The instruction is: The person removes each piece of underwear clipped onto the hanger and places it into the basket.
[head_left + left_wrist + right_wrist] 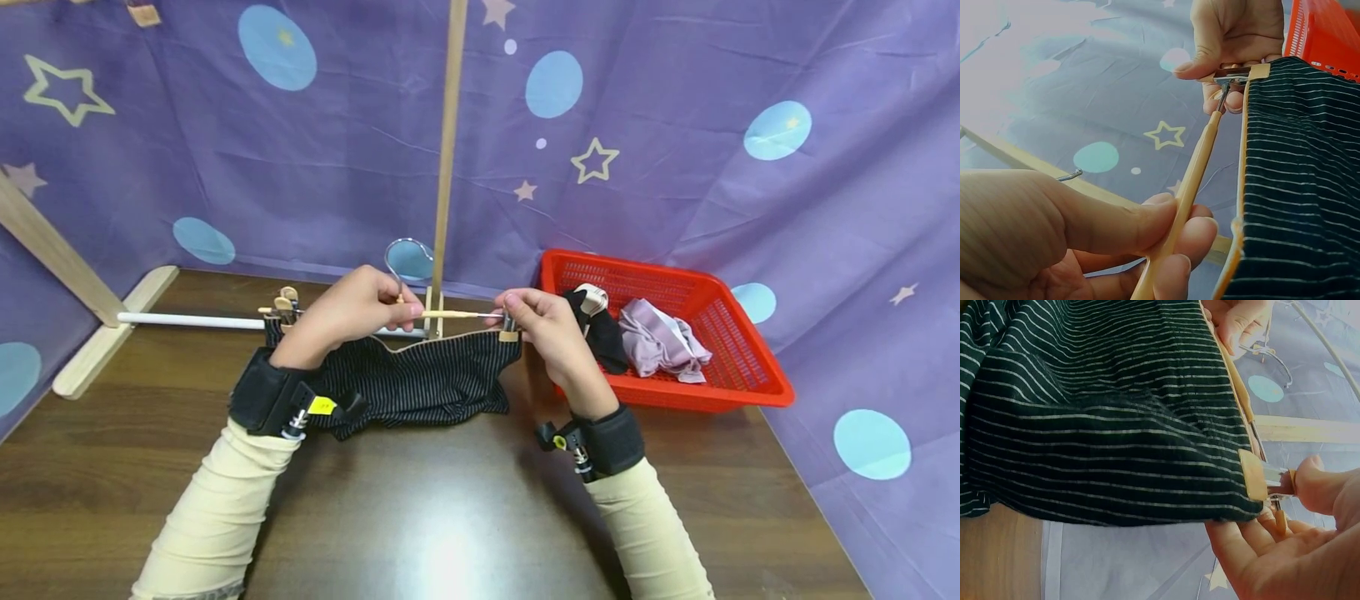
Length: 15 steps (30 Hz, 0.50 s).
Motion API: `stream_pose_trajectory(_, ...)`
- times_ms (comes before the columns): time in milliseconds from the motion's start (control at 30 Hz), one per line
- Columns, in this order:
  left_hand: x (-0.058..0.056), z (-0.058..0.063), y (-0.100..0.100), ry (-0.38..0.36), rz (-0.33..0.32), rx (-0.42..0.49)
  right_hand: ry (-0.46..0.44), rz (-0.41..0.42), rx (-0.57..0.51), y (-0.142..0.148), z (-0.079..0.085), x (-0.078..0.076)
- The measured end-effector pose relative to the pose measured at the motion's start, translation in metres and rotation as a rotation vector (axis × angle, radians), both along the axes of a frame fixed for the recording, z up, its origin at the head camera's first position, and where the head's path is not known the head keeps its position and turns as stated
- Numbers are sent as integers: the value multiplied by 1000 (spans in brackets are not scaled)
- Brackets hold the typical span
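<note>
My left hand [348, 308] pinches the beige bar of a clip hanger [1190, 178] near its middle, with the metal hook [390, 250] standing up beside the fingers. At the bar's right end, my right hand [555, 333] pinches a hanger clip [1254, 475] between thumb and fingers. The clip's beige pad lies over the top corner of a dark garment with thin white stripes [427, 379], which hangs below the bar along its light-edged top. Other clips [286, 302] stick up at the left end, above the striped cloth and partly behind my left wrist.
A red basket [750, 367] on the right holds a mauve cloth [656, 337] and a black cloth [606, 337] with a pale clip or band on it. Behind my hands stands a wooden rack with an upright post [448, 150] and a white bottom rail [198, 321] on the brown table [390, 517].
</note>
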<state>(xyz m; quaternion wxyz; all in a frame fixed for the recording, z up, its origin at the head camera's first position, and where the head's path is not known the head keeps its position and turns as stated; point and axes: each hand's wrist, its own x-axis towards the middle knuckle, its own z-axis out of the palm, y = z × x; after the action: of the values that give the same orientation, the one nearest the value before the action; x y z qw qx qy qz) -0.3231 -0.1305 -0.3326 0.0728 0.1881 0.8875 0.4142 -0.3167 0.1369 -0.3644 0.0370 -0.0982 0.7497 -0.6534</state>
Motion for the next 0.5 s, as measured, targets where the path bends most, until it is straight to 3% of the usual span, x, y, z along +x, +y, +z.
stream_pose_trajectory(167,1,1,1,23,-15,2,18,-5,-42,-3,1,1)
stream_pose_trajectory(500,2,-1,3,41,-43,2,0,-93,11,-4,3,4)
